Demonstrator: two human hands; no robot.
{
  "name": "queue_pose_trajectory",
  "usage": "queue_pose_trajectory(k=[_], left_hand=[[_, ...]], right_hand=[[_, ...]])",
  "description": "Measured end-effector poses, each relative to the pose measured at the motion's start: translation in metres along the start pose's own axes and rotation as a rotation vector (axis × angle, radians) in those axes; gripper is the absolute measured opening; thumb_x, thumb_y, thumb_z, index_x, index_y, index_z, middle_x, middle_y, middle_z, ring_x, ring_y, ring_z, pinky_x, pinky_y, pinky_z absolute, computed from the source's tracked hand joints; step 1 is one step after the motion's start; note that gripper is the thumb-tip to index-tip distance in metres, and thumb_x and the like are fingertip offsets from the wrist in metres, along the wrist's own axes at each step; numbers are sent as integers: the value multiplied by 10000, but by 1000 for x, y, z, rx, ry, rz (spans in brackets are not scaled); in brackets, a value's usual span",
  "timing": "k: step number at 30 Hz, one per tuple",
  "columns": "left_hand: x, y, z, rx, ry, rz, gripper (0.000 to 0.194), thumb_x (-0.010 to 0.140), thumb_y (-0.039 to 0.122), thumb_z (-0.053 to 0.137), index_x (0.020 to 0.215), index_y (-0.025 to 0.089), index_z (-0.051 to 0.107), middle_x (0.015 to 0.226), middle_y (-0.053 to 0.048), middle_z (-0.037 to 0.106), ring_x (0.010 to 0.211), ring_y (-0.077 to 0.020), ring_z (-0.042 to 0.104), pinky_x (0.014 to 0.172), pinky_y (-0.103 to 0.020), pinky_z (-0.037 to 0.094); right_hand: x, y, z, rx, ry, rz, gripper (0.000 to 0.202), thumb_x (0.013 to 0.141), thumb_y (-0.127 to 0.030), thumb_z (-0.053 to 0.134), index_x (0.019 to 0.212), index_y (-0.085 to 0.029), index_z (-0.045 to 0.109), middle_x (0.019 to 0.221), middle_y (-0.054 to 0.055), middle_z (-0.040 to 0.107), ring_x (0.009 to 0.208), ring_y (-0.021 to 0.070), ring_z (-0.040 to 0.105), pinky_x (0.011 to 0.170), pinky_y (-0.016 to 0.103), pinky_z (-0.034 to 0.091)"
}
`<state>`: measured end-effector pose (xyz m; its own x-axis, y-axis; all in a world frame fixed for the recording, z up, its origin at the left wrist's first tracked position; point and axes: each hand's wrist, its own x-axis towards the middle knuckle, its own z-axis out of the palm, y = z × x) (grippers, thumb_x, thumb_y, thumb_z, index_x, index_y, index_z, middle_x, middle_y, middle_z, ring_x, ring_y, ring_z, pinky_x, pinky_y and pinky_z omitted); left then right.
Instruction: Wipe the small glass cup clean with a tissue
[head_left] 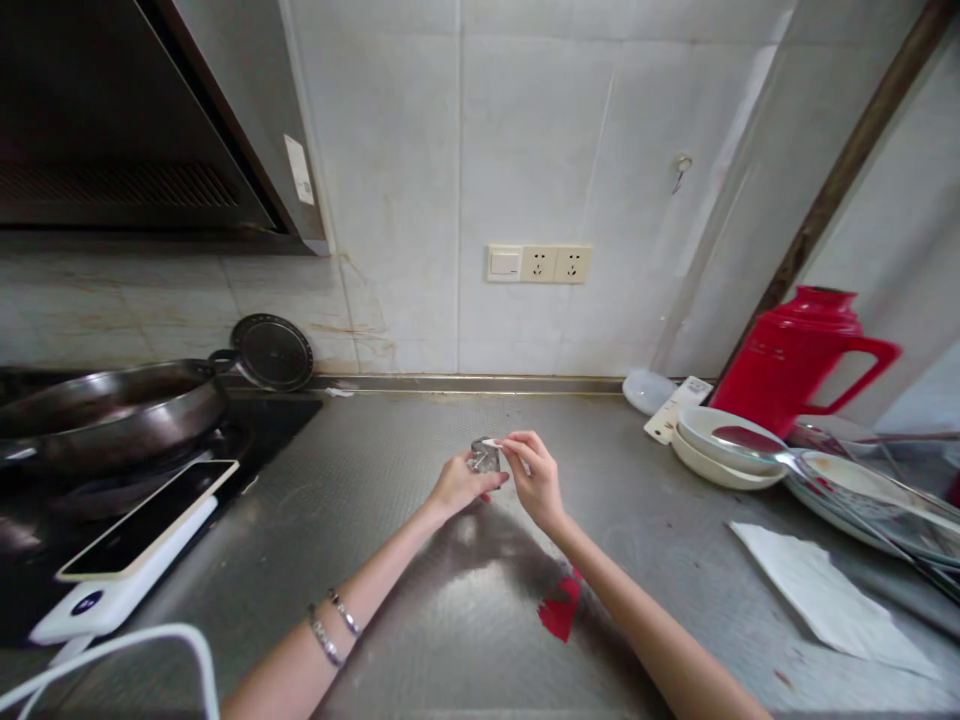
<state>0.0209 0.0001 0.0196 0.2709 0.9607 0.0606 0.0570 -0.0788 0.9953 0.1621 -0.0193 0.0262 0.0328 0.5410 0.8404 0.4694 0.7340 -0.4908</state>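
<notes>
Near the middle of the metal counter (405, 440), my left hand (459, 487) is closed on a small clear container (486, 457) with thin light-coloured pieces showing in it. My right hand (534, 482) is pinched on a small white piece (492, 443) at the container's upper edge. Both hands are close together just above the counter. What the white piece is cannot be made out. Under the left fingers a bit of red shows. A torn red scrap (559, 608) lies on the counter between my forearms.
On the left are a pan (127, 415) on the stove, a phone (150, 520) on a white power bank (124, 590) and a white cable. To the right stand a red thermos (787, 360), stacked bowls (731, 445), plates and a white paper sheet (832, 590). Sockets are on the wall.
</notes>
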Motion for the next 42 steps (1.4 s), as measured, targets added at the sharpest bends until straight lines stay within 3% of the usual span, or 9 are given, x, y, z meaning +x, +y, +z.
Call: queue_pose_trajectory(k=[7, 13, 16, 20, 22, 27, 32, 37, 42], left_hand=[[4, 1, -4, -54, 0, -33, 428, 570, 312, 783, 923, 114, 645, 732, -34, 651, 608, -141, 603, 488, -240, 511], [12, -8, -13, -45, -30, 41, 372, 568, 331, 762, 837, 116, 621, 732, -31, 637, 626, -152, 596, 499, -258, 512], [9, -5, -13, 109, -26, 85, 367, 607, 382, 729, 843, 125, 615, 728, -28, 640, 633, -155, 600, 523, -252, 499], [1, 0, -9, 496, 99, 141, 431, 582, 395, 750, 931, 176, 623, 830, -30, 687, 767, -193, 642, 657, -264, 489], [-3, 0, -5, 614, 129, 150, 452, 587, 400, 742, 970, 196, 614, 900, -41, 697, 826, -216, 652, 683, -274, 483], [-5, -3, 0, 724, 97, 215, 425, 656, 362, 675, 1040, 198, 595, 971, -78, 694, 868, -241, 658, 711, -287, 484], [-1, -4, -8, 737, 117, 216, 305, 685, 357, 642, 928, 175, 611, 853, -77, 690, 781, -236, 662, 668, -287, 472], [1, -6, -18, 661, 138, 234, 258, 695, 327, 623, 891, 161, 595, 769, -53, 679, 728, -216, 650, 624, -265, 447], [3, 0, -19, 530, 111, 205, 308, 627, 332, 695, 859, 155, 597, 719, -24, 654, 671, -182, 619, 598, -250, 442]], right_hand=[[-3, -9, 1, 46, -108, -51, 241, 901, -173, 447, 932, -233, 679, 865, 61, 619, 805, 175, 598, 696, 293, 500], [-2, -9, -2, 39, -189, -114, 199, 887, -193, 474, 887, -221, 671, 824, 64, 627, 779, 181, 592, 680, 303, 498], [1, -12, -5, 40, -161, -106, 197, 889, -195, 472, 841, -209, 663, 791, 54, 627, 743, 171, 596, 656, 291, 496], [5, -15, -8, -20, 12, -68, 186, 897, -163, 467, 861, -197, 646, 803, 60, 622, 765, 173, 605, 674, 303, 510], [4, -13, -6, -70, -5, -139, 199, 898, -129, 455, 931, -198, 639, 875, 80, 644, 843, 188, 617, 737, 334, 524], [-2, -1, -4, -194, -261, -448, 388, 875, -35, 408, 1198, -199, 547, 1056, 104, 680, 1053, 218, 610, 869, 382, 534], [-3, -4, -5, -215, -305, -578, 449, 843, -2, 394, 1245, -165, 511, 1027, 117, 692, 1075, 219, 610, 866, 364, 549], [-7, -14, 1, -143, -347, -521, 375, 842, -20, 427, 1156, -163, 573, 961, 115, 702, 987, 211, 640, 822, 348, 555], [-7, -20, 1, 18, -228, -249, 250, 886, -102, 452, 1025, -203, 634, 912, 76, 711, 863, 173, 663, 759, 295, 543]])
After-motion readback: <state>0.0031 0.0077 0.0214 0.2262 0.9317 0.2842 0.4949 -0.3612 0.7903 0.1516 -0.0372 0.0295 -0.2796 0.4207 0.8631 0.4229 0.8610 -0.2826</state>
